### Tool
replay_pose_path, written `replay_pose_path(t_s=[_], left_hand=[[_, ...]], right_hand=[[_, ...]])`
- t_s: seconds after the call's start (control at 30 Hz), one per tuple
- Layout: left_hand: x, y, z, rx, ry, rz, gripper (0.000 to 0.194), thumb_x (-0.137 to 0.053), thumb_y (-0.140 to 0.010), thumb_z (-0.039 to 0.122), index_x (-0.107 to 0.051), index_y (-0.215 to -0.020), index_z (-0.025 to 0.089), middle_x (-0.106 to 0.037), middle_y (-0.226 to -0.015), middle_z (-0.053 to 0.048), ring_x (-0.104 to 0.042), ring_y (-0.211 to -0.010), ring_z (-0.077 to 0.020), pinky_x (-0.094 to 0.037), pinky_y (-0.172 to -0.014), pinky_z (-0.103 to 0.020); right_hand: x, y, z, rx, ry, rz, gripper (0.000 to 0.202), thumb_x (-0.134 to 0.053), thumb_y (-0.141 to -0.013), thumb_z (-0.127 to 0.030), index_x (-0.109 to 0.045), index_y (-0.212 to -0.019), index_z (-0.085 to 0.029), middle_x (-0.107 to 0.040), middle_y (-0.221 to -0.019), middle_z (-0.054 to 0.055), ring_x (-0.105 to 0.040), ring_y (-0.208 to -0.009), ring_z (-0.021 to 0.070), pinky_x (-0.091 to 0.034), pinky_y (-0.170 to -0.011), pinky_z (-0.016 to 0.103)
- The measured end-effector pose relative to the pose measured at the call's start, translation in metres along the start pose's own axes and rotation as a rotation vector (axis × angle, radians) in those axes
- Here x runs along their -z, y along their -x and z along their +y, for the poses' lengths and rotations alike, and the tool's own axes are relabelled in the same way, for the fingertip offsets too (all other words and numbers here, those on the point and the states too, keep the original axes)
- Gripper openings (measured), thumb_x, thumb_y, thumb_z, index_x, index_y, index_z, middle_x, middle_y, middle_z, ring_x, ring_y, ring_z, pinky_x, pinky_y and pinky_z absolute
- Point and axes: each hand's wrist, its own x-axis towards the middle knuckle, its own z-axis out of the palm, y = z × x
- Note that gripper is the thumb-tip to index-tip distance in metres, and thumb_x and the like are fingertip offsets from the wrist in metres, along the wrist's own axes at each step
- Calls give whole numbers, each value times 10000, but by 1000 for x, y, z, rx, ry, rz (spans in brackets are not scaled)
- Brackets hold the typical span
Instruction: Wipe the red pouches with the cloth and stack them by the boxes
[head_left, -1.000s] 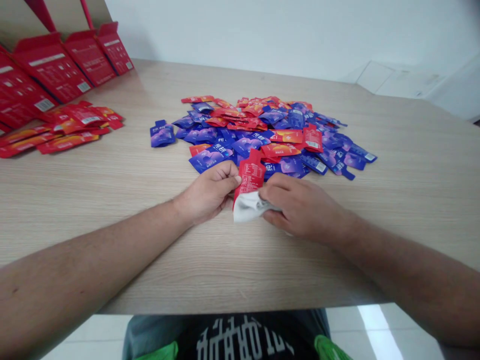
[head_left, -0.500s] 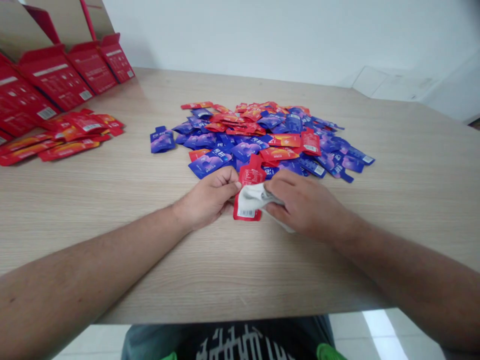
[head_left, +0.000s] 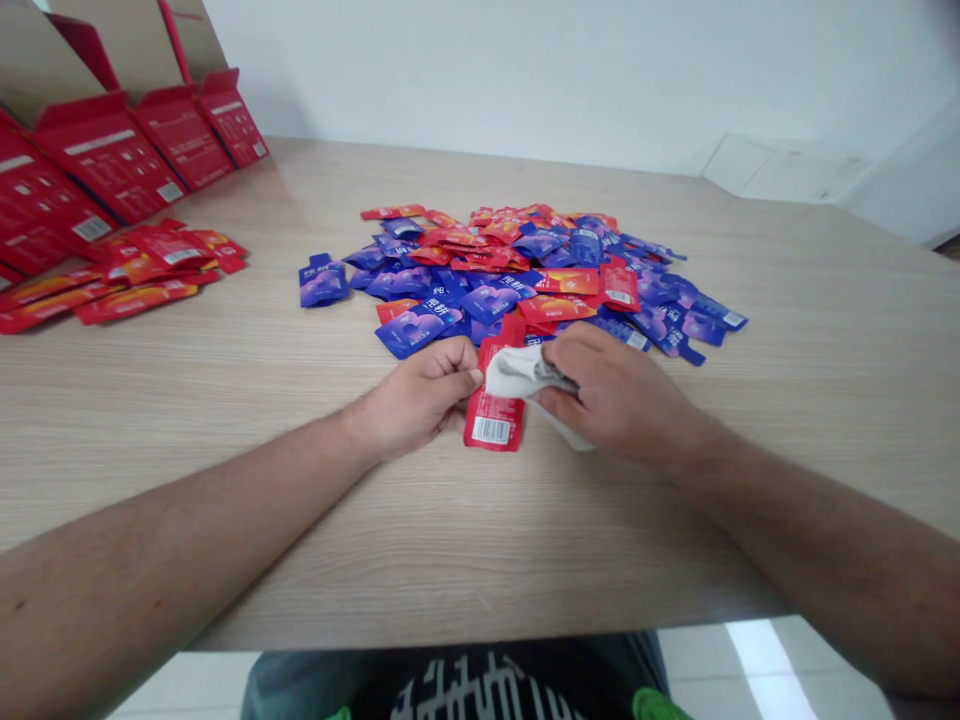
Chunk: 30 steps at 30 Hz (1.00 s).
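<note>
My left hand [head_left: 429,393] pinches the left edge of a red sachet [head_left: 495,412] between thumb and fingers, its printed side with the barcode facing up. A folded white cloth [head_left: 514,372] is gripped in my right hand [head_left: 611,395] and lies against the sachet's upper middle, covering part of the print. Just beyond both hands is a heap of blue sachets [head_left: 420,326] and red-orange sachets [head_left: 559,281], lying loosely over each other. The sachet's narrow top end reaches the near edge of that heap.
Open red boxes [head_left: 112,155] stand in a row at the back left. In front of them lies a small pile of red-orange sachets [head_left: 142,270]. One blue sachet [head_left: 323,281] sits apart, left of the heap. A white wall [head_left: 510,80] borders the wooden table [head_left: 375,560].
My right hand and the cloth have moved up along the sachet, uncovering more of the barcode. The sachet's lower end has shifted slightly toward me. My left hand keeps its hold.
</note>
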Motion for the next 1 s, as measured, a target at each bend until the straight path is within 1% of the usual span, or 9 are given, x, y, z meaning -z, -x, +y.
replay_pose_path(t_s=[0.1,0.27,0.43,0.6,0.73,0.8,0.9,0.93,1.0], left_hand=[[1,0,-1,-5,-51,-24,230,-784,-822,248,-565,-842,181,-593,-695,36,-554,-538,-76,-421,-472,-173],[2,1,-1,-3,-72,-47,225,-747,-858,282,-543,-836,187,-585,-682,36,-537,-523,-81,-412,-470,-181],[5,0,-2,-13,-145,-78,214,-748,-860,268,-554,-830,184,-602,-705,28,-542,-548,-81,-440,-516,-190],[7,0,-2,-30,-150,-115,227,-727,-880,313,-540,-835,193,-603,-706,26,-542,-557,-94,-428,-510,-197],[7,0,-1,-30,-194,-150,204,-721,-889,279,-549,-829,187,-598,-714,26,-530,-562,-86,-441,-533,-203],[6,1,-1,-37,-181,-148,210,-718,-889,280,-540,-826,189,-598,-723,22,-538,-580,-94,-444,-538,-207],[5,1,-1,-35,-151,-128,225,-712,-891,311,-526,-835,197,-595,-714,27,-537,-568,-99,-434,-520,-208],[5,2,0,-33,-156,-129,224,-712,-892,313,-528,-838,197,-593,-710,30,-533,-558,-96,-432,-517,-206],[5,2,0,-34,-188,-144,213,-712,-895,298,-537,-838,191,-594,-716,32,-528,-554,-87,-435,-523,-202]], right_hand=[[0,1,-4,104,-27,-78,137,-593,-999,-329,-616,-1052,-205,-645,-1034,81,-607,-917,236,-454,-750,346],[0,-1,3,-79,-14,79,174,-619,-992,-367,-594,-1000,-194,-646,-1009,95,-593,-910,243,-453,-773,351],[1,-1,3,30,-44,-9,150,-597,-998,-358,-598,-1017,-208,-646,-1018,88,-588,-915,242,-456,-777,350],[2,-2,8,-89,-12,119,185,-620,-987,-384,-576,-960,-207,-650,-984,94,-592,-913,255,-453,-777,359],[2,-1,5,29,-60,7,165,-599,-999,-371,-586,-1001,-207,-640,-1005,85,-596,-912,245,-454,-778,352],[2,-2,6,-1,-48,22,171,-596,-1002,-375,-585,-996,-205,-641,-1006,88,-596,-915,249,-454,-780,357],[2,-3,8,-93,-5,118,195,-617,-991,-389,-568,-950,-205,-645,-983,92,-589,-919,258,-450,-785,364],[2,-3,9,-86,-6,118,196,-621,-988,-389,-565,-943,-206,-642,-975,89,-586,-913,255,-449,-783,362],[3,-3,7,-30,-32,61,185,-617,-990,-383,-571,-953,-207,-635,-972,80,-584,-897,245,-447,-772,354]])
